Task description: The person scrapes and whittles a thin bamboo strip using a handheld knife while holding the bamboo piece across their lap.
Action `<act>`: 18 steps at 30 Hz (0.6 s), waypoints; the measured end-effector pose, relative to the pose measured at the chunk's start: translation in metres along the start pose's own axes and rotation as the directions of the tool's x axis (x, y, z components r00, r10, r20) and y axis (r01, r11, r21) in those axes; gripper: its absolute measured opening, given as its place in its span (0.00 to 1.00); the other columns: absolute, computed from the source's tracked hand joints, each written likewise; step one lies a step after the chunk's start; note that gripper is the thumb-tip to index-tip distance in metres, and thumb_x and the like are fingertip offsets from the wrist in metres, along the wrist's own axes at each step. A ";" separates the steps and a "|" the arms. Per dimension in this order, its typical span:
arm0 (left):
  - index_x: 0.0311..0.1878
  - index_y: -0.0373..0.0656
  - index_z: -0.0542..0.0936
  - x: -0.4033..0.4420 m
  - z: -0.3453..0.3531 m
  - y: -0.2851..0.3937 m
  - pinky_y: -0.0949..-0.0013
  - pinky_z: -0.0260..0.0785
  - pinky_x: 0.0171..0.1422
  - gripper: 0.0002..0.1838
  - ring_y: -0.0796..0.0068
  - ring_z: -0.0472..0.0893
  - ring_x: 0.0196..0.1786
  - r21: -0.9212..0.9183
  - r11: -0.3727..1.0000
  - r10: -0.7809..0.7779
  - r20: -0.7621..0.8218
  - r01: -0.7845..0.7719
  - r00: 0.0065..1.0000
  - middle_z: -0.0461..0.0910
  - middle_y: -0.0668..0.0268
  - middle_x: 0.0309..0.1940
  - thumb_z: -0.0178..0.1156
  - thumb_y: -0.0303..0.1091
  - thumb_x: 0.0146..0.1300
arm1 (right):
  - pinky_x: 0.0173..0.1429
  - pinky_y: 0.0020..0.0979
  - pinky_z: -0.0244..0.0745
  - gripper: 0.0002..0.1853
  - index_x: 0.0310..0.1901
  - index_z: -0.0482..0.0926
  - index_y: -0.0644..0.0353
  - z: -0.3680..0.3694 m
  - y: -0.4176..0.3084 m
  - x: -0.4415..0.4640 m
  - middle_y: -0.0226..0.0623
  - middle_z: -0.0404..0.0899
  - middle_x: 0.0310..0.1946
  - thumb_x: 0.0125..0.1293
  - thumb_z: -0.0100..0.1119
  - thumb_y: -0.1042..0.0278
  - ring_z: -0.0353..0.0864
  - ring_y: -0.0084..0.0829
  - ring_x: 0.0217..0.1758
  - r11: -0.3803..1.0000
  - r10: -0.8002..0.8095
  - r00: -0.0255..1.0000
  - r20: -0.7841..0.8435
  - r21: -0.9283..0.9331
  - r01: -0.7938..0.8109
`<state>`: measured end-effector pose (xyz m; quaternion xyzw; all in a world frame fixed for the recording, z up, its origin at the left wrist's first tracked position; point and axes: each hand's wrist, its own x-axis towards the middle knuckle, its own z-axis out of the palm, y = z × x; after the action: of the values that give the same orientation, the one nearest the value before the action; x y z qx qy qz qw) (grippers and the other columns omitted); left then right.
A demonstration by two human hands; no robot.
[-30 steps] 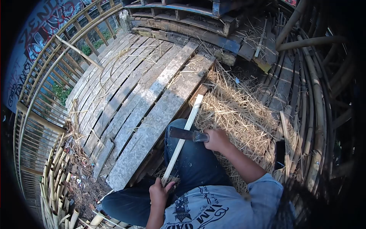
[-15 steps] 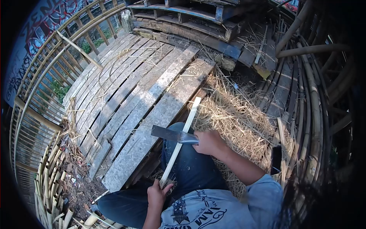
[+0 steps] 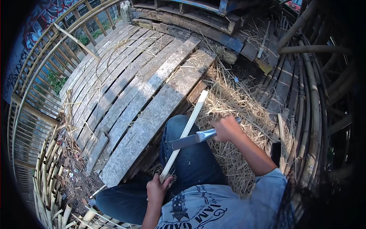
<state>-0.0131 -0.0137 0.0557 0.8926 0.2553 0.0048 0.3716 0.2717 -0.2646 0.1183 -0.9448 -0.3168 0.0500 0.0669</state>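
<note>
Across your bent leg (image 3: 194, 162), a pale, narrow strip (image 3: 195, 115) slants from its lower end near your lap to its upper end over the straw (image 3: 244, 103). Left hand (image 3: 155, 189): grip closed around the strip's lower end, thumb laid along it. Right hand (image 3: 228, 129): grip clenched on the handle of a broad-bladed knife (image 3: 185, 142); the handle's end shows past your fist. The blade points to your left and lies across the strip, above your thigh; whether its edge bites into the strip, cannot tell.

Beside your knee, on the left, a plank platform (image 3: 133, 91) carries loose straw stalks, thickest towards its far end. Beyond its far edge stand stacked pallets (image 3: 183, 19), weathered, with blue paint on some boards. Long bamboo poles (image 3: 313, 99) run along the right side, past the straw. Curving bamboo railing (image 3: 33, 111) bounds the left side; a graffiti-covered wall (image 3: 38, 23) shows behind it. Cut bamboo pieces (image 3: 46, 171) lie bunched at lower left, beside dark debris (image 3: 78, 168).
</note>
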 end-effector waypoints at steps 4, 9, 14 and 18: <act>0.29 0.35 0.74 -0.001 -0.004 0.012 0.51 0.72 0.30 0.27 0.40 0.81 0.29 -0.071 0.995 -0.065 0.030 0.067 0.997 0.79 0.45 0.21 0.74 0.50 0.56 | 0.41 0.47 0.80 0.12 0.32 0.83 0.58 0.033 0.045 0.020 0.48 0.84 0.27 0.52 0.62 0.59 0.85 0.51 0.30 0.847 0.500 0.835 -0.231 0.330 -0.416; 0.30 0.35 0.74 -0.001 0.002 -0.005 0.51 0.72 0.30 0.26 0.40 0.81 0.29 -0.016 1.000 0.014 -0.002 -0.014 1.000 0.79 0.45 0.21 0.73 0.50 0.57 | 0.42 0.48 0.79 0.09 0.30 0.82 0.58 0.020 0.013 0.007 0.50 0.83 0.27 0.51 0.60 0.63 0.84 0.52 0.31 0.935 0.319 0.945 -0.065 0.182 -0.303; 0.27 0.35 0.73 0.002 -0.001 0.007 0.51 0.73 0.29 0.26 0.40 0.81 0.28 0.023 1.000 -0.019 0.011 0.019 1.000 0.78 0.45 0.19 0.74 0.50 0.56 | 0.44 0.46 0.80 0.08 0.29 0.83 0.58 0.031 0.012 0.003 0.49 0.84 0.26 0.51 0.60 0.64 0.85 0.50 0.32 0.937 0.307 0.951 0.019 0.171 -0.306; 0.27 0.35 0.73 -0.001 -0.001 0.001 0.51 0.73 0.29 0.27 0.40 0.80 0.27 0.014 1.000 -0.003 -0.026 0.004 1.000 0.77 0.46 0.18 0.74 0.50 0.56 | 0.40 0.42 0.79 0.08 0.27 0.79 0.62 0.042 0.004 0.000 0.47 0.81 0.23 0.54 0.59 0.66 0.83 0.44 0.27 0.768 0.517 0.856 -0.003 0.442 -0.463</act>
<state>-0.0134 -0.0139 0.0573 0.8945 0.2617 0.0140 0.3622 0.2685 -0.2639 0.0760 -0.9577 -0.0354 0.0746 0.2758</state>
